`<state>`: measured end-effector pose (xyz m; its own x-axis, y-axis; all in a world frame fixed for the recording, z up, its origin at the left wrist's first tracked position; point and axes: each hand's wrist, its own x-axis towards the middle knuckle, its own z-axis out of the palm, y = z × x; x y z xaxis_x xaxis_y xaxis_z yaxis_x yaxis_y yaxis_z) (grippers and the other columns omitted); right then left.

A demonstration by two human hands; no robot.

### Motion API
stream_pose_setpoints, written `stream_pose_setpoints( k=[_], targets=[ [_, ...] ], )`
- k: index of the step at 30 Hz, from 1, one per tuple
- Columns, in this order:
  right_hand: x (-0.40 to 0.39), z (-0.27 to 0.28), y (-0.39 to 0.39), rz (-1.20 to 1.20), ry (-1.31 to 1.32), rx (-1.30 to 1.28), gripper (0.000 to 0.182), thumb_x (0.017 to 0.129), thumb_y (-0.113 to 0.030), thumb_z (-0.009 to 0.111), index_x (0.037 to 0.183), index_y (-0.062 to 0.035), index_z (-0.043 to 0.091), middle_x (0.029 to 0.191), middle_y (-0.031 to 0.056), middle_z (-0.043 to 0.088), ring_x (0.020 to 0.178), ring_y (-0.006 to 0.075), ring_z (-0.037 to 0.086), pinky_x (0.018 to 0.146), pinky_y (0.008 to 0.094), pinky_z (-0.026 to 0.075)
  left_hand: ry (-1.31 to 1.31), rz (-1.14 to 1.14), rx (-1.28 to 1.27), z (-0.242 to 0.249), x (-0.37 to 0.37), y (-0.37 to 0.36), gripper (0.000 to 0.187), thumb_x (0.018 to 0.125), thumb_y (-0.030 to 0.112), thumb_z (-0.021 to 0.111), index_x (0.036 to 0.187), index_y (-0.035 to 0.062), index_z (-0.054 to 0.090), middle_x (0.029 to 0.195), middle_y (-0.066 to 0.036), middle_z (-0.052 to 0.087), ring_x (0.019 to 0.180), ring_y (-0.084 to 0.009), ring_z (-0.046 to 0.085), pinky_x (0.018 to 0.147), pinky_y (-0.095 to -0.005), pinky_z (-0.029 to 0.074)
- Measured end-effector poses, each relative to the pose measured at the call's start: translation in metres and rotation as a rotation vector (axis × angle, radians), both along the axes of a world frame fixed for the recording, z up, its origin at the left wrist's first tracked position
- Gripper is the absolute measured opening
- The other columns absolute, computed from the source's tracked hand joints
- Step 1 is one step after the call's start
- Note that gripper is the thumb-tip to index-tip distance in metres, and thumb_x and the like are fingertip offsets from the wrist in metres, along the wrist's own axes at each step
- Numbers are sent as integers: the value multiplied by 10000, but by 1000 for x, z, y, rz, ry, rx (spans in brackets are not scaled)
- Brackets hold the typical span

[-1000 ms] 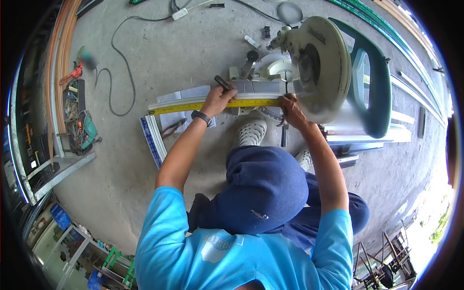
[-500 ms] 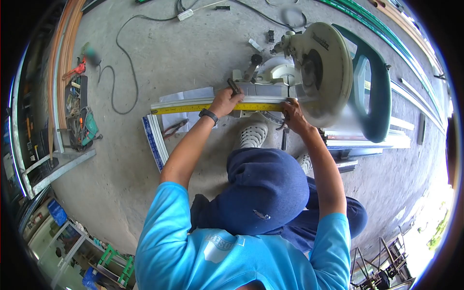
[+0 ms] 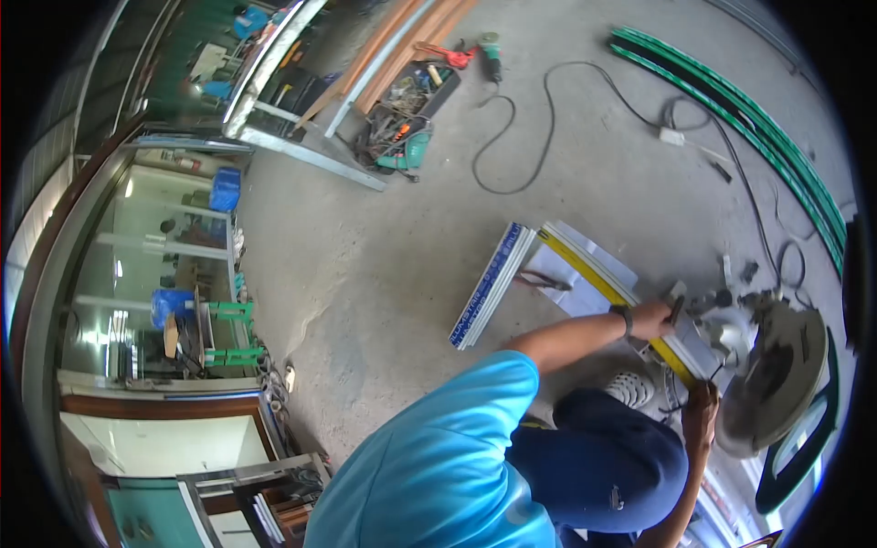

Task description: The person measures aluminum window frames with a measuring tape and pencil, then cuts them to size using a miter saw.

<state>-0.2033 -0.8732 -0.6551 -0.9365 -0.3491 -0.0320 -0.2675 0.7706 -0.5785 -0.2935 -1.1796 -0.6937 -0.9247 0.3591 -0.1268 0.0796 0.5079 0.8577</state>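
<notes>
A yellow tape measure [image 3: 592,267] lies stretched along a long white metal profile [image 3: 692,348], which rests across the base of a miter saw [image 3: 775,384]. My left hand [image 3: 650,320], with a dark band at its wrist, is closed over the profile and tape. A short dark piece sticks up beside its fingers. Near the saw blade guard, my right hand [image 3: 702,409] is closed at the near end of the tape, its fingertips against the profile; what lies inside the fingers is mostly hidden.
Short profiles with blue film [image 3: 491,285] lie on the floor, near pliers [image 3: 543,280] and white paper sheets [image 3: 598,274]. Farther off are a tool box [image 3: 402,110], an angle grinder [image 3: 491,57], a loose power cord [image 3: 545,119] and green-wrapped lengths [image 3: 731,114]. Glass-panelled frames [image 3: 160,274] stand at left.
The view has swung left and tilted, so the saw and hands now appear at lower right. Both hands keep their places on the profile and tape.
</notes>
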Motion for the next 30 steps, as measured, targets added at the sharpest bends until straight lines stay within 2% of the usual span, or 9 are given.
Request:
stream_pose_setpoints(
  k=[5, 10, 12, 13, 16, 17, 21, 26, 30],
  targets=[
    [3, 0, 3, -3, -20, 46, 474, 789, 108, 631, 1239, -38, 603, 1218, 239, 595, 1061, 449, 573, 934, 540, 466, 22, -51, -24, -12, -2, 1, 225, 882, 246, 714, 954, 34, 698, 856, -229, 688, 852, -426, 682, 747, -496, 523],
    [-1, -17, 7, 54, 4, 66, 396, 787, 84, 647, 1164, -31, 618, 1148, 239, 616, 1036, 456, 570, 895, 533, 471, 50, -46, 20, -16, 2, 5, 225, 875, 237, 708, 955, 26, 696, 869, -235, 692, 871, -429, 679, 775, -506, 522],
    [-6, -21, 8, 125, -37, 110, 326, 736, 67, 675, 1047, -23, 632, 1021, 216, 622, 1014, 449, 566, 856, 532, 466, 158, -289, -267, -41, -6, 4, 208, 871, 221, 690, 945, 27, 696, 874, -228, 692, 875, -429, 672, 801, -521, 523],
    [-6, 0, -4, 79, -34, 122, 308, 700, 55, 692, 992, -21, 631, 968, 197, 610, 977, 440, 567, 822, 538, 460, 475, -272, -203, -57, -1, 4, 200, 853, 242, 662, 801, 55, 714, 826, -195, 698, 789, -387, 675, 775, -497, 535],
    [3, -32, 2, -29, 31, 30, 162, 776, 53, 633, 910, -37, 635, 918, 203, 612, 963, 428, 577, 809, 521, 489, -7, -151, -121, -32, 2, 1, 265, 972, 256, 613, 900, 21, 714, 836, -199, 698, 816, -374, 670, 778, -497, 534],
    [3, -41, 6, 50, 176, -12, 200, 751, 78, 649, 910, -37, 610, 930, 211, 600, 949, 441, 570, 796, 525, 487, 156, -18, 23, -44, 8, 3, 319, 1001, 307, 600, 1083, 20, 710, 1001, -236, 725, 892, -407, 690, 810, -504, 533],
    [9, -25, 3, -54, 59, -55, 268, 838, 96, 635, 1075, -27, 658, 1112, 251, 614, 1059, 464, 590, 907, 502, 521, -281, 184, 465, -4, 12, -11, 165, 1002, 188, 683, 1045, 30, 660, 917, -40, 738, 825, -116, 699, 769, -289, 562],
    [9, -16, -1, -122, -67, 11, 376, 837, 113, 642, 1180, -39, 671, 1254, 273, 570, 1110, 450, 598, 962, 473, 530, -241, 44, 236, 14, 10, -5, 178, 999, 196, 684, 1057, 29, 662, 899, -51, 736, 842, -126, 708, 784, -285, 557],
    [12, -25, 2, -141, 114, 65, 320, 793, -43, 710, 1099, -130, 678, 1084, 130, 672, 1033, 361, 642, 872, 486, 524, -226, -6, 199, 13, 6, -3, 174, 1002, 199, 677, 1060, 36, 660, 898, -53, 735, 839, -130, 709, 781, -295, 559]
  ],
)
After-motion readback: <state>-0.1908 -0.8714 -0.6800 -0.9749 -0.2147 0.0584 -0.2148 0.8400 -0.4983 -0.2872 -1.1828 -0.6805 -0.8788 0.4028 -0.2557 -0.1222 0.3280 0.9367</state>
